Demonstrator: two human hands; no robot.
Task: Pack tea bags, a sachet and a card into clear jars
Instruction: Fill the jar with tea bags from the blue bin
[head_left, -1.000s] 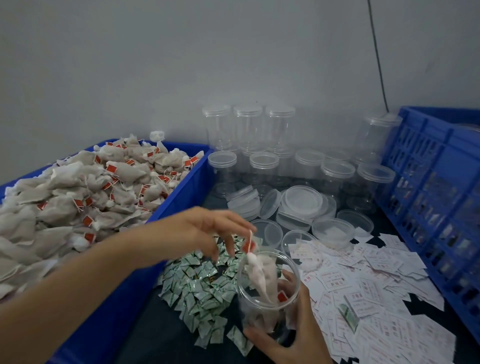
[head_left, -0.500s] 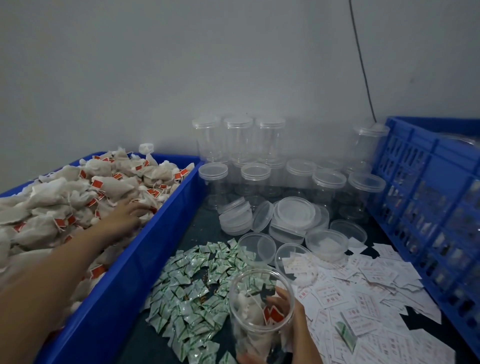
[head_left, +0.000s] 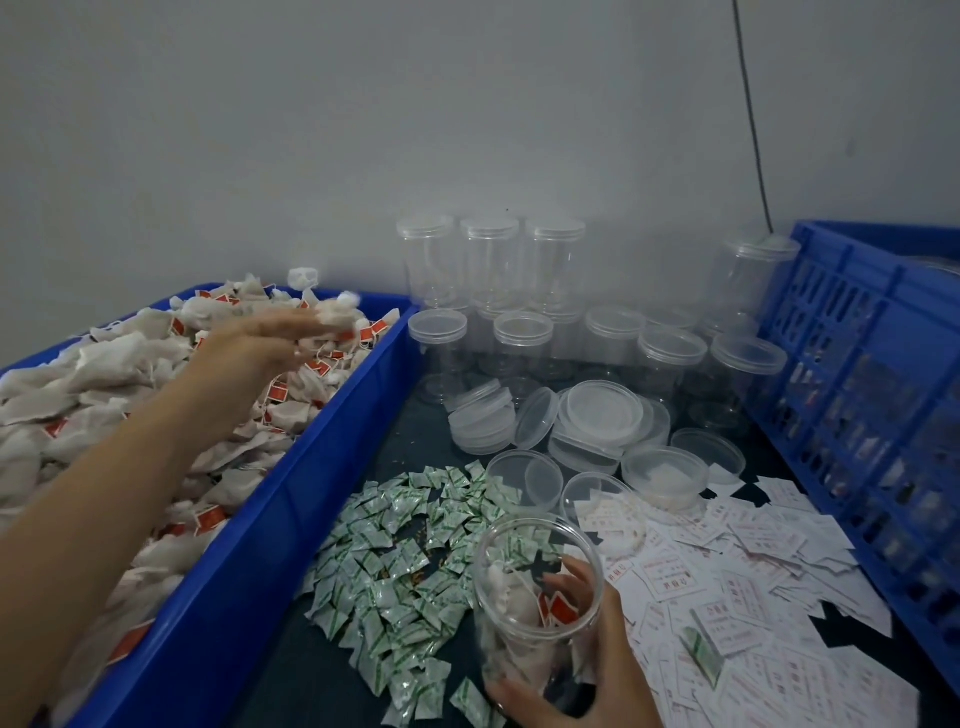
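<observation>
My right hand (head_left: 582, 670) grips an open clear jar (head_left: 535, 587) near the front of the table; a few tea bags with red tags lie inside it. My left hand (head_left: 260, 343) is raised over the blue bin (head_left: 291, 499) full of white tea bags (head_left: 104, 384) and pinches a tea bag (head_left: 337, 312) at its fingertips, blurred by motion. Green-and-white sachets (head_left: 410, 551) lie piled left of the jar. White printed cards (head_left: 727, 597) are scattered to its right.
Lidded clear jars (head_left: 519, 291) stand in rows against the wall. Loose lids (head_left: 602, 410) and open jars (head_left: 524, 478) sit in front of them. A blue slatted crate (head_left: 872, 395) borders the right side. A thin cable hangs down the wall.
My left hand dropped a tea bag into the jar, reached into the bin, and now lifts out with another tea bag. My right hand kept hold of the jar.
</observation>
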